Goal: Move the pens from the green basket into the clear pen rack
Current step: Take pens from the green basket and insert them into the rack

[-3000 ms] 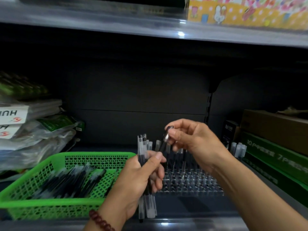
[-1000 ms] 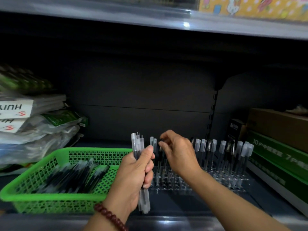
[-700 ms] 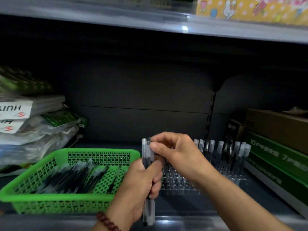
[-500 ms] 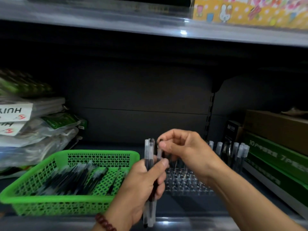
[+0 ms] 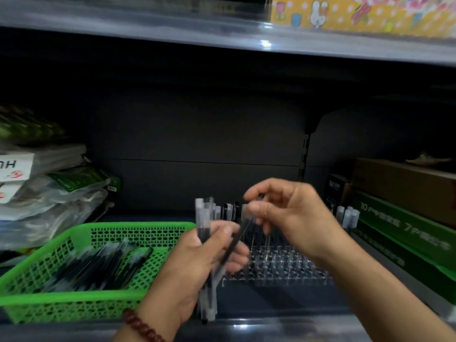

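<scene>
The green basket (image 5: 74, 306) sits at the lower left of the shelf with several black pens (image 5: 98, 265) lying in it. To its right stands the clear pen rack (image 5: 283, 270), with capped pens upright along its back row (image 5: 228, 211). My left hand (image 5: 195, 267) grips an upright bundle of pens (image 5: 203, 218) in front of the rack. My right hand (image 5: 291, 218) pinches the cap end of one pen (image 5: 237, 240), which slants down across my left hand's fingers. This part of the picture is blurred by motion.
Green boxes (image 5: 399, 230) and a brown carton (image 5: 404, 183) are stacked at the right. Plastic-wrapped packs (image 5: 44, 193) pile up at the left behind the basket. A metal shelf (image 5: 222, 38) runs overhead. Some more capped pens (image 5: 348, 215) stand at the rack's right end.
My right hand has drawn one pen out of the left hand's bundle and lifted it up and to the right, tilted. The left hand still holds the bundle upright.
</scene>
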